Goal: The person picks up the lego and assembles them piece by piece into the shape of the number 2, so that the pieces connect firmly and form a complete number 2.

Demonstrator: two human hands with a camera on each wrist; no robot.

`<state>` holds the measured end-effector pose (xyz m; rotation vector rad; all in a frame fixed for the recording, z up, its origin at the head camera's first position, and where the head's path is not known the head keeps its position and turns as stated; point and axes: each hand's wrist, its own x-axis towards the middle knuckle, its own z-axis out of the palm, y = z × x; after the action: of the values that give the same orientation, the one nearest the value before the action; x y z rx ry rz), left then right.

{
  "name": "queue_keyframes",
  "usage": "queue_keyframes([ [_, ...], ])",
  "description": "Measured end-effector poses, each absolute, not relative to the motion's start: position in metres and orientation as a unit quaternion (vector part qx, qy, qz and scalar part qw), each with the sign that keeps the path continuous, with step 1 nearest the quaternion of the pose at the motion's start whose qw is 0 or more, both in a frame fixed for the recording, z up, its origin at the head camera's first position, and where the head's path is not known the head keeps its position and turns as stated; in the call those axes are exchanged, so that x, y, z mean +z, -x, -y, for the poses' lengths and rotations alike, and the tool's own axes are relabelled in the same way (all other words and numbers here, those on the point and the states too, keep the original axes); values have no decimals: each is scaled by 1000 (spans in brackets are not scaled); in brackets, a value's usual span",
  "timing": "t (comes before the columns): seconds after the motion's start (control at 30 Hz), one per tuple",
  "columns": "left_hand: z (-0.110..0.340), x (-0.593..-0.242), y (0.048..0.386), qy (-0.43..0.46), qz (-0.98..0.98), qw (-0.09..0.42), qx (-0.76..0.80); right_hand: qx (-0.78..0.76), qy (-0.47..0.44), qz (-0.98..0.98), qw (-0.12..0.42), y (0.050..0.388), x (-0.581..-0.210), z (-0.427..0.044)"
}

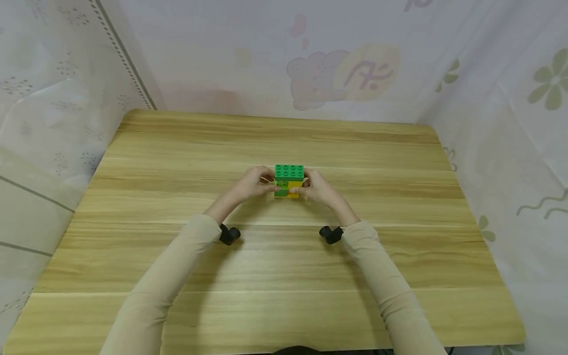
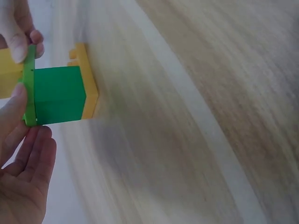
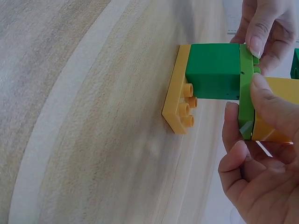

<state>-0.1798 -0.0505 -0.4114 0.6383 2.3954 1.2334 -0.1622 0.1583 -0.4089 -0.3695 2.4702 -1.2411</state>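
Observation:
A stack of toy building bricks stands mid-table. Its base is a flat yellow-orange brick (image 3: 175,93) with several studs exposed. On one half sits a dark green cube brick (image 2: 60,95), topped by a thin light green brick (image 3: 246,93). Above that come a yellow brick (image 3: 280,98) and a wide studded green brick (image 1: 289,171). My left hand (image 1: 256,182) pinches the light green brick from the left, thumb in front, other fingers under or behind it. From the right my right hand (image 1: 317,188) pinches that layer too, its thumb close to the yellow brick.
The wooden tabletop (image 1: 275,305) surrounds the stack. Black wrist-worn pieces (image 1: 230,234) show at both cuffs. Patterned pale sheeting (image 1: 248,59) rises behind the table and along its sides. A dark rounded object (image 1: 296,350) lies at the front edge.

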Motion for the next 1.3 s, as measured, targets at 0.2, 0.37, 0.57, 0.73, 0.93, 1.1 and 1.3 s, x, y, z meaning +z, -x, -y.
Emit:
queue_keyframes([
  [0.2,49,-410,179,-222,-853,180,436,-445,122,-868,182,163,-409,-158],
  [0.37,49,-408,180,-226,-859,177,425,-453,123,-864,179,164,-409,-159],
  [0.57,44,-407,181,-239,-864,185,403,-442,125,-870,180,162,-409,-169],
  [0.73,42,-406,180,-244,-862,186,402,-434,110,-879,163,159,-406,-179],
  [0.93,45,-407,181,-242,-859,187,410,-443,118,-880,123,158,-406,-181],
  [1.1,47,-408,179,-230,-860,196,411,-444,118,-881,115,157,-407,-178],
  [1.3,49,-410,177,-219,-862,199,413,-446,117,-879,123,157,-407,-176],
])
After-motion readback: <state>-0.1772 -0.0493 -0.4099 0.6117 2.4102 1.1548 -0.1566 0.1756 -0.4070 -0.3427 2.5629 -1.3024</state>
